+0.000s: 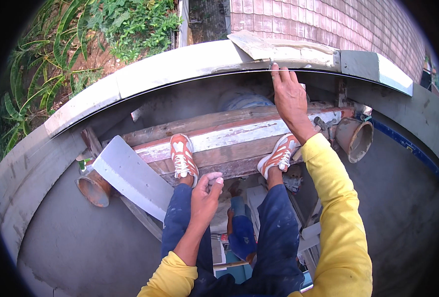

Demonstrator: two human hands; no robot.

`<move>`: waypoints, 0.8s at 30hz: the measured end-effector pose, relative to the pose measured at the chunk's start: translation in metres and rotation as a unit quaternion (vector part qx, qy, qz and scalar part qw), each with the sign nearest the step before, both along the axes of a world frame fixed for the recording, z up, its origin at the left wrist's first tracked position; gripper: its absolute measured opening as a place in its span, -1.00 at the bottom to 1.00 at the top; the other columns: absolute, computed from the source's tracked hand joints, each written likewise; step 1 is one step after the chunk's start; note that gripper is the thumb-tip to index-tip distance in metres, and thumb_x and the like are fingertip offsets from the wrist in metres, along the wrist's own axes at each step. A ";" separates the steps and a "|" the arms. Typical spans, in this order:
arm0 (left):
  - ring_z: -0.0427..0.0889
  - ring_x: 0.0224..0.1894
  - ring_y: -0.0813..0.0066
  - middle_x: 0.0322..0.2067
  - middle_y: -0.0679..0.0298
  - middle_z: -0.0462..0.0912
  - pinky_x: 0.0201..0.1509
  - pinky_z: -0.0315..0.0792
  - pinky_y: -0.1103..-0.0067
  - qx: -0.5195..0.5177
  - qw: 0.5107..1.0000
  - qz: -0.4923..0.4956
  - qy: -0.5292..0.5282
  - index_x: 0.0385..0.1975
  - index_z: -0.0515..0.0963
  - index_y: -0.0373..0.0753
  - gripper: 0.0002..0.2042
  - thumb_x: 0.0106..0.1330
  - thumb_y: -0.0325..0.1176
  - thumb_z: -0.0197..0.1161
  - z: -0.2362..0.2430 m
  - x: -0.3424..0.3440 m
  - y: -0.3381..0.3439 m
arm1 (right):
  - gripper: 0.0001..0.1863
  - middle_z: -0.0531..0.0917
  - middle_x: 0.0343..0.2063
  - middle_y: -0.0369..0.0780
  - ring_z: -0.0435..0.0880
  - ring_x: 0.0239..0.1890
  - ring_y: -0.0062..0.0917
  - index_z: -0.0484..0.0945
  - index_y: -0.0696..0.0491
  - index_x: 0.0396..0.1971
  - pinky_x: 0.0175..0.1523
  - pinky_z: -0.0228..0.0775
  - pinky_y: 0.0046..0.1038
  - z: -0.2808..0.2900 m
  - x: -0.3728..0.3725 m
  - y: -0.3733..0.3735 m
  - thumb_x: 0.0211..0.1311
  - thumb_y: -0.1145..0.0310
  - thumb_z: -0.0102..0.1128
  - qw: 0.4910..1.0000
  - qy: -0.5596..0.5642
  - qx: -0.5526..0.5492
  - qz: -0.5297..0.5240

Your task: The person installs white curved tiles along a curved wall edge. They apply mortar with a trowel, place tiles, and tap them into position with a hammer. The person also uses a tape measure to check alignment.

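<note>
Touching the wall top point(180, 64), right hand point(291, 101) fingers point(276, 74) rest beside mortar point(284, 49).

The right arm, in a yellow sleeve, stretches far forward, its right hand point(289, 96) palm down with fingers extended and close together. The left arm bends at the elbow, its left hand point(205, 194) hanging loosely curled in front of the thighs, thumb up, holding nothing.
</note>
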State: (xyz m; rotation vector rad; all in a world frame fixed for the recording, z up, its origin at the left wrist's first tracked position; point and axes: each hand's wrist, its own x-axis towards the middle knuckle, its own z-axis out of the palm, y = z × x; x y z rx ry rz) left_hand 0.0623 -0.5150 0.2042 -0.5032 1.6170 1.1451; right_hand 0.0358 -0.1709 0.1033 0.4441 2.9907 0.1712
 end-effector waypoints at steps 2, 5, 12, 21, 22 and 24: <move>0.52 -0.23 0.70 -0.26 0.42 0.64 -0.08 0.46 0.66 0.006 1.000 0.017 0.004 0.11 0.64 -0.29 -0.72 0.57 -0.27 0.30 0.003 -0.005 -0.003 | -0.43 0.60 0.00 -0.18 0.65 0.05 -0.36 0.48 0.20 0.33 -0.16 0.68 -0.39 -0.004 -0.017 -0.020 0.30 0.47 0.19 1.000 -0.002 -0.006 0.004; 0.53 -0.24 0.70 -0.26 0.42 0.64 -0.10 0.45 0.66 0.009 0.999 0.042 0.011 0.12 0.63 -0.30 -0.72 0.57 -0.27 0.30 0.004 -0.010 -0.011 | -0.49 0.59 -0.06 -0.19 0.66 0.00 -0.41 0.51 0.21 0.25 -0.20 0.68 -0.42 -0.008 -0.046 -0.058 0.29 0.45 0.21 1.000 0.014 -0.013 0.007; 0.53 -0.26 0.68 -0.30 0.42 0.61 -0.14 0.43 0.64 -0.005 0.997 0.071 0.041 0.09 0.63 -0.29 -0.74 0.56 -0.28 0.29 0.004 -0.023 -0.023 | -0.55 0.58 -0.08 -0.12 0.66 -0.05 -0.24 0.50 0.11 0.23 -0.13 0.71 -0.22 -0.001 -0.092 -0.166 0.35 0.45 0.18 0.956 0.107 -0.267 -0.057; 0.53 -0.27 0.66 -0.29 0.41 0.60 -0.17 0.41 0.66 -0.005 0.989 0.133 0.064 0.08 0.62 -0.28 -0.77 0.57 -0.32 0.27 0.002 -0.026 -0.031 | -0.58 0.59 -0.58 -0.06 0.67 -0.45 -0.15 0.56 0.17 -0.03 -0.23 0.52 -0.16 -0.103 -0.044 -0.184 0.60 0.04 0.16 0.689 0.206 -0.559 -0.413; 0.53 -0.27 0.66 -0.29 0.40 0.60 -0.17 0.41 0.66 -0.005 0.989 0.132 0.063 0.08 0.62 -0.28 -0.77 0.57 -0.32 0.27 0.001 -0.027 -0.031 | -0.54 0.68 -0.48 0.00 0.72 -0.36 -0.05 0.56 0.20 -0.01 -0.17 0.51 -0.08 -0.108 -0.032 -0.185 0.61 0.01 0.12 0.717 0.179 -0.534 -0.410; 0.53 -0.27 0.66 -0.28 0.40 0.60 -0.17 0.42 0.65 -0.006 0.989 0.133 0.063 0.08 0.62 -0.29 -0.77 0.56 -0.33 0.27 0.004 -0.032 -0.027 | -0.49 0.72 -0.34 0.10 0.72 -0.18 0.10 0.55 0.21 -0.04 -0.06 0.50 -0.01 -0.104 -0.003 -0.211 0.60 -0.04 0.11 0.736 0.141 -0.511 -0.420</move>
